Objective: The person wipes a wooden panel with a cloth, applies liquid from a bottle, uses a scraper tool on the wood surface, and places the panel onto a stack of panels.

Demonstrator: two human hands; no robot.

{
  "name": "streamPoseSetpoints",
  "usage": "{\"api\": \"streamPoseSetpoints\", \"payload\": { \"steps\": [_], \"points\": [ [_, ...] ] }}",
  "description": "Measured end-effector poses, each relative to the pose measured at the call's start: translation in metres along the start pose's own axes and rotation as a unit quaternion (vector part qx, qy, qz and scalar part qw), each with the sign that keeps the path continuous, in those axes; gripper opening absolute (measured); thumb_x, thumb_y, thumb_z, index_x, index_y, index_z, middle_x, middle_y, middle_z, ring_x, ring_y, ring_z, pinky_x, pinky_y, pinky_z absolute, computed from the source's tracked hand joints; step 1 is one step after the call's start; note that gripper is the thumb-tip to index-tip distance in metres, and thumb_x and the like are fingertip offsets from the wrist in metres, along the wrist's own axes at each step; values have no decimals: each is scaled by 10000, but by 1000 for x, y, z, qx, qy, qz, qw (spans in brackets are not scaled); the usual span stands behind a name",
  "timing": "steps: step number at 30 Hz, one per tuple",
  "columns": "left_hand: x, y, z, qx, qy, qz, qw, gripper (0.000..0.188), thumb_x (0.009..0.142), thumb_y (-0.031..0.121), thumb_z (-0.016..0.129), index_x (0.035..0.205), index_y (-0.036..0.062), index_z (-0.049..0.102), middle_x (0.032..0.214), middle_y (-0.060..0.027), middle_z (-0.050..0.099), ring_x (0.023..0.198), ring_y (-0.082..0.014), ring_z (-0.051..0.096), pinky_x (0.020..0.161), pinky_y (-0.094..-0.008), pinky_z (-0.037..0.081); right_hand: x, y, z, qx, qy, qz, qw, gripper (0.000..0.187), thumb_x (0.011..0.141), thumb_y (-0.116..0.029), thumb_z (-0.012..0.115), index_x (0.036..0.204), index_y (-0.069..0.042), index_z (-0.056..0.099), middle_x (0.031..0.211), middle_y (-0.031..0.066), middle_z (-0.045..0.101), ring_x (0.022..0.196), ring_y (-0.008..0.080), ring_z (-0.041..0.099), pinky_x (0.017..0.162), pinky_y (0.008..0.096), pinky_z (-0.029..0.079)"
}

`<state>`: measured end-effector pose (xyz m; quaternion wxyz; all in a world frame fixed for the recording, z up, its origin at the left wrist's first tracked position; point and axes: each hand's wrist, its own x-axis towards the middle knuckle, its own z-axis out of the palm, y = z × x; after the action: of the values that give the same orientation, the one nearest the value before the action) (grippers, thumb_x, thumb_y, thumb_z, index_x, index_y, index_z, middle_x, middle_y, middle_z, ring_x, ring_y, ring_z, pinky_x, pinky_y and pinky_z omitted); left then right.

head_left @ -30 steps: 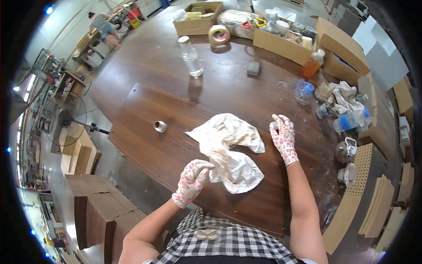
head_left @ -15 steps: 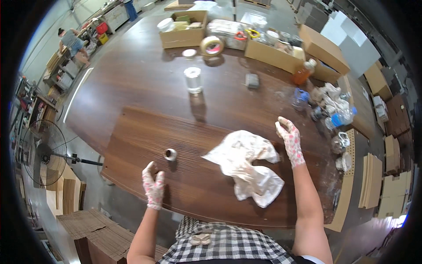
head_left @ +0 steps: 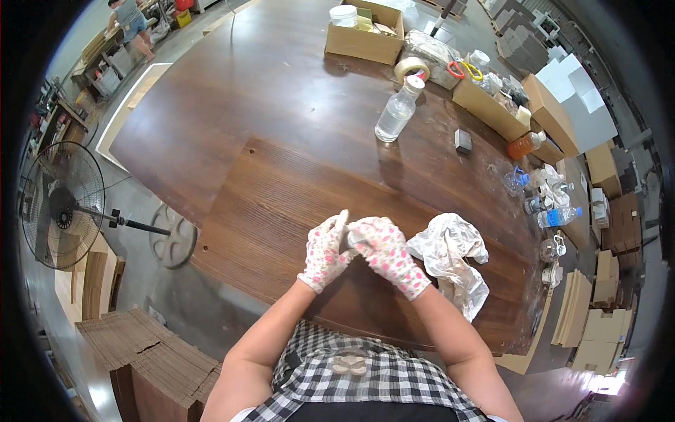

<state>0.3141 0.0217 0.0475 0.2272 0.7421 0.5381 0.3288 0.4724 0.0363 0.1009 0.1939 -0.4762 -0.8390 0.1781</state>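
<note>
Gloved in white with pink spots, my left hand (head_left: 325, 254) and my right hand (head_left: 385, 254) meet above the dark brown wooden board (head_left: 267, 204). My left hand curls around a small whitish round thing (head_left: 347, 241), mostly hidden, with a finger stretched upward. The fingers of my right hand are bent in a pinch against it; what they grip is covered. Right beside my right hand lies a crumpled white cloth (head_left: 450, 246) with brownish stains. Farther off, a clear bottle (head_left: 396, 116) with a white cap and clear liquid stands upright on the table.
A grey block (head_left: 463, 141) lies right of the bottle. Behind are a cardboard box (head_left: 362, 43), a tape roll (head_left: 410, 68) and red scissors (head_left: 455, 69). Several plastic bottles, one blue-labelled (head_left: 560, 216), line the right edge. A fan (head_left: 63, 204) stands left; a person (head_left: 130, 24) is far off.
My hands have come together from wide apart. The small white round thing no longer lies visible on the board. The view has shifted, so the table stuff appears farther right.
</note>
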Motion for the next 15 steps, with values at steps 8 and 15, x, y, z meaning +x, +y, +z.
{"api": "streamPoseSetpoints", "payload": {
  "steps": [8,15],
  "points": [
    [-7,-3,-4,-380,-158,-19,911,579,795,58,653,1315,41,400,1165,-65,502,1052,-173,503,877,-313,453,-18,10,-42,152,-35,14,988,315,765,-77,624,1079,-80,596,1043,85,588,998,258,560,858,348,454],
    [7,28,-25,-532,-253,-66,805,422,810,41,640,1212,32,512,1102,-46,520,1043,-145,507,891,-298,425,-26,9,-79,163,-70,-66,982,347,776,-60,614,1121,-63,573,1090,102,579,1031,285,544,876,381,445]
  ]
}}
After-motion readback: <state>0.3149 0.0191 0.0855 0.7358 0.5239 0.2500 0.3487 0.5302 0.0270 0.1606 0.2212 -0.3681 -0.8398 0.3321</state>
